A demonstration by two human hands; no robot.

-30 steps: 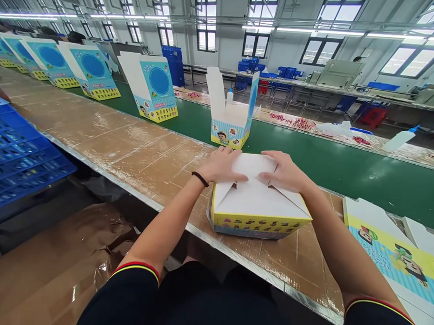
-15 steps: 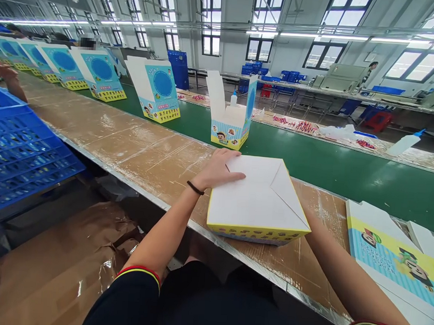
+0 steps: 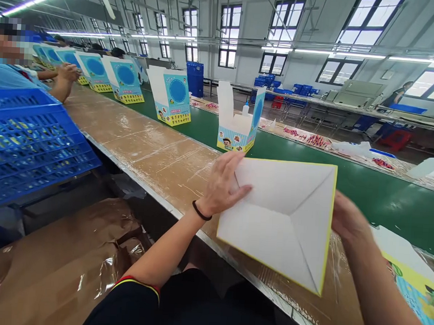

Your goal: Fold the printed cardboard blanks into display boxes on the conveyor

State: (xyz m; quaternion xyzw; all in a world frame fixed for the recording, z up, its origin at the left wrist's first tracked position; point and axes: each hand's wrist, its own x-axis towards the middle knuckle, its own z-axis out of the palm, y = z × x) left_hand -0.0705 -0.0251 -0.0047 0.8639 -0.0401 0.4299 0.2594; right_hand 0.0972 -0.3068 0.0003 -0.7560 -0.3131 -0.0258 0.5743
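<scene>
1. The carton (image 3: 267, 238) is leaning between both hands over the brown bench top (image 3: 150, 154), near its front edge, its white folded face showing toward the wearer; whether it is touching the bench, I cannot tell.
2. It is looking like thin, stiff cardboard: probably light and fairly smooth, with the seams between its flaps likely giving under hard pressing.
3. The edges and corners are probably offering the firmest hold, with palms bearing on opposite walls.
4. The left hand (image 3: 223, 184) is clasping the far left corner, its thumb lying across the white face; the forearm is angling in from the lower left.
5. The right hand (image 3: 349, 219) is bracing the right edge, its fingertips hiding behind the wall, so I cannot tell whether they are pinching or lying flat.
6. Beyond, an open carton (image 3: 235, 138) is standing on the green belt (image 3: 390, 193).
</scene>
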